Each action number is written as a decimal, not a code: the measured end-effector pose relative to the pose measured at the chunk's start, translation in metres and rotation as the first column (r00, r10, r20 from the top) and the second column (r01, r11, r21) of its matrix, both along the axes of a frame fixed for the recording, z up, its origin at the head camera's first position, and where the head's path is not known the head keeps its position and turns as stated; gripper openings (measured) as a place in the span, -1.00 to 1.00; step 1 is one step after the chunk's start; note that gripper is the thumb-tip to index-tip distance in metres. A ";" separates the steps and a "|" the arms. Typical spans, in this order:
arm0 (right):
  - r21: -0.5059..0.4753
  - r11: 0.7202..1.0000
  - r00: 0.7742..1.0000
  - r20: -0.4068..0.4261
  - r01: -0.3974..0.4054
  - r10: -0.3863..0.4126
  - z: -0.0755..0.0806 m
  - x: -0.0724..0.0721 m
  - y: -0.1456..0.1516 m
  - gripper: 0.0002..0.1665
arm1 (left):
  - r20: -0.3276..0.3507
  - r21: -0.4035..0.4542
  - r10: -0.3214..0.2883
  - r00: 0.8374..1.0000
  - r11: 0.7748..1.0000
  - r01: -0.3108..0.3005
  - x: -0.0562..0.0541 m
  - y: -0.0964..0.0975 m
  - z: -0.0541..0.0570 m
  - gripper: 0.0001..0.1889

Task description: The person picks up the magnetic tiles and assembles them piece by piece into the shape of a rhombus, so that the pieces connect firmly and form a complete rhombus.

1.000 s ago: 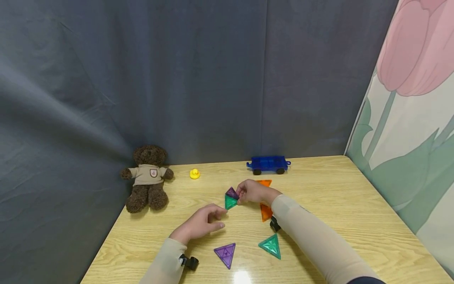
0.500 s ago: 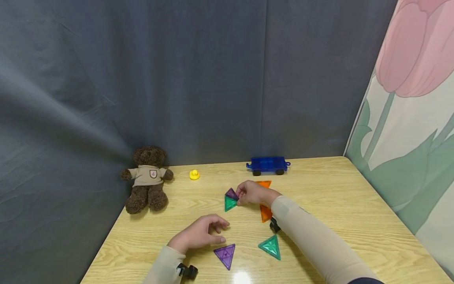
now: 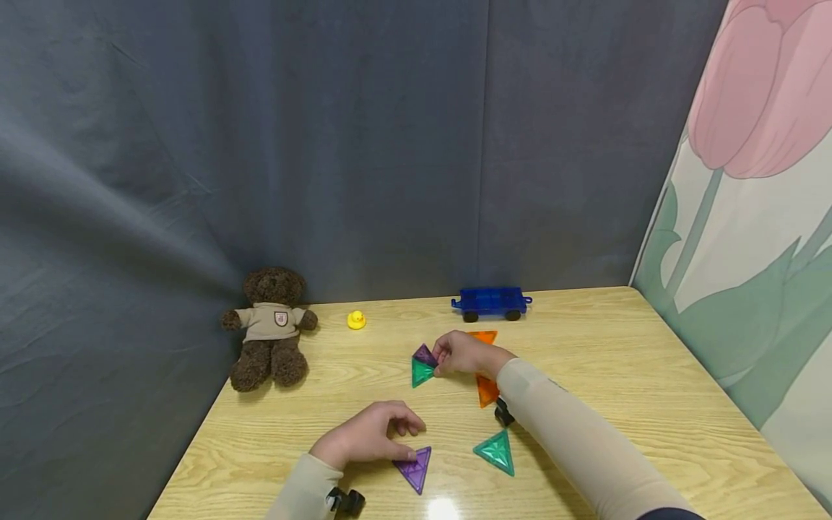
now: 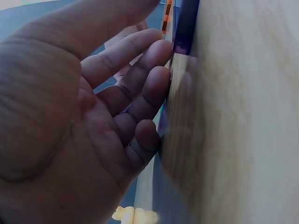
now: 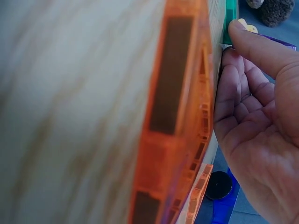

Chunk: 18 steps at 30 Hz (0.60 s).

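No text can be read; a small dark-edged, shield-shaped badge (image 3: 281, 318) with a pale field sits on the chest of the beige shirt (image 3: 262, 326) worn by the brown teddy bear (image 3: 271, 341) at the far left of the counter (image 3: 585, 347); its inner mark is too small to make out.

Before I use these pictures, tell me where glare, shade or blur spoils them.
Head view: white glare on the tabletop at the frame's bottom edge; left wrist view: the left hand looks shaded, the tabletop soft; right wrist view: tabletop blurred beside the close-up orange tile.
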State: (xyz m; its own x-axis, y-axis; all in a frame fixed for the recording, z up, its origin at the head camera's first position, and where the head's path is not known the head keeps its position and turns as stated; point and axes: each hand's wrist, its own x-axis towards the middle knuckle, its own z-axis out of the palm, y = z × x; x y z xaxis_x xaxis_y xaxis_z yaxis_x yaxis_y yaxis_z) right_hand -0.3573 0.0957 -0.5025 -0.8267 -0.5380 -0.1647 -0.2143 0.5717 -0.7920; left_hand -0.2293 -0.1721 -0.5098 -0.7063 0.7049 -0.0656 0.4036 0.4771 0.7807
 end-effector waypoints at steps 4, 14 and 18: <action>-0.008 1.000 1.000 0.000 -0.002 0.002 0.000 0.001 0.000 -0.78 | -0.012 -0.020 -0.009 1.000 1.000 0.009 0.000 0.001 0.000 -0.60; -0.004 1.000 1.000 0.000 0.004 -0.004 -0.001 0.000 0.000 -0.77 | 0.004 -0.028 0.027 1.000 0.999 -0.027 -0.001 0.000 0.001 -0.65; -0.005 1.000 1.000 0.001 0.005 -0.005 -0.001 0.000 0.001 -0.79 | -0.002 -0.027 0.061 0.998 0.998 -0.061 -0.002 -0.003 -0.001 -0.69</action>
